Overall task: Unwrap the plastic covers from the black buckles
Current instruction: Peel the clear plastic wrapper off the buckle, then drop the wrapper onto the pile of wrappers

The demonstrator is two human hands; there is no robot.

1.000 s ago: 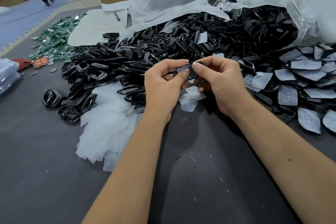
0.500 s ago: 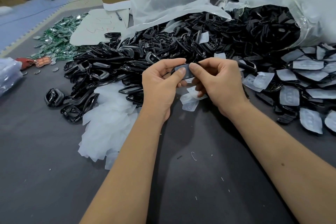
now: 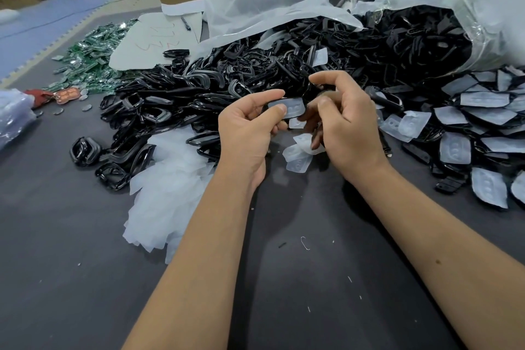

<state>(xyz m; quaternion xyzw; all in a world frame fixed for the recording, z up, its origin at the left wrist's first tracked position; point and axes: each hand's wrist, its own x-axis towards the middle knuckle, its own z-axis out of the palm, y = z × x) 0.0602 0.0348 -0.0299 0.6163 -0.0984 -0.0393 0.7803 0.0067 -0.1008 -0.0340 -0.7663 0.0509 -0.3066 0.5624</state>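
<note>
Now your left hand (image 3: 250, 125) pinches the plastic cover (image 3: 292, 107), while your right hand (image 3: 345, 119), curled, has pulled away, its hold unclear; cover apparently peeling.

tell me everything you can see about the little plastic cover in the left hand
The cover is a small, thin, translucent whitish film, roughly rectangular, with faint round marks on it. The left hand pinches its left end between thumb and forefinger, together with a dark piece that is mostly hidden. It is held flat above the grey table, its right end sticking out toward the right hand, whose blurred fingers are close by; contact cannot be told. Loose covers lie below it.
</note>
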